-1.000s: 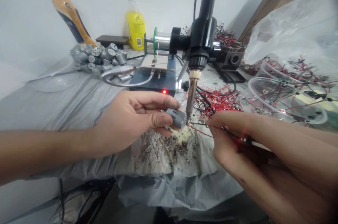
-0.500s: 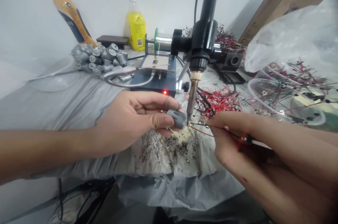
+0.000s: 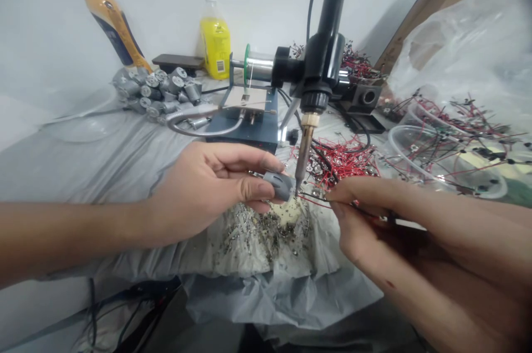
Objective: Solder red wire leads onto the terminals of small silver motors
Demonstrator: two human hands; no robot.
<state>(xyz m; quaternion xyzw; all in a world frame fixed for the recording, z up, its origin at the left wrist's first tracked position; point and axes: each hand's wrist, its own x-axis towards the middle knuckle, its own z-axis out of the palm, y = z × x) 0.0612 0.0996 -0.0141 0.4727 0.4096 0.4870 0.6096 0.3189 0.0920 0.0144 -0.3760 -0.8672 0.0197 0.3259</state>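
Observation:
Between the thumb and fingers of my left hand (image 3: 216, 189) is a small grey motor (image 3: 279, 185), its end turned toward the tip of the soldering iron (image 3: 305, 159). The iron points down from a black stand arm, and its tip is at the motor's end. My right hand (image 3: 386, 231) pinches a black wire (image 3: 313, 195) that runs to the same spot. A red wire (image 3: 316, 202) lies just below it. Whether the wires touch the motor's terminals is too small to tell. A solder spool (image 3: 261, 65) sits behind the iron.
Grey motors (image 3: 160, 92) are piled at the back left, near an orange bottle (image 3: 112, 26) and a yellow bottle (image 3: 215, 45). Red wires (image 3: 344, 159) lie behind my right hand. Plastic tubs (image 3: 415, 148) with wires stand at the right. Solder bits (image 3: 266, 236) litter the front.
The red light on the blue feeder box has gone dim. Both hands keep nearly the same place and grip, and the red wire sits slightly closer to the black one.

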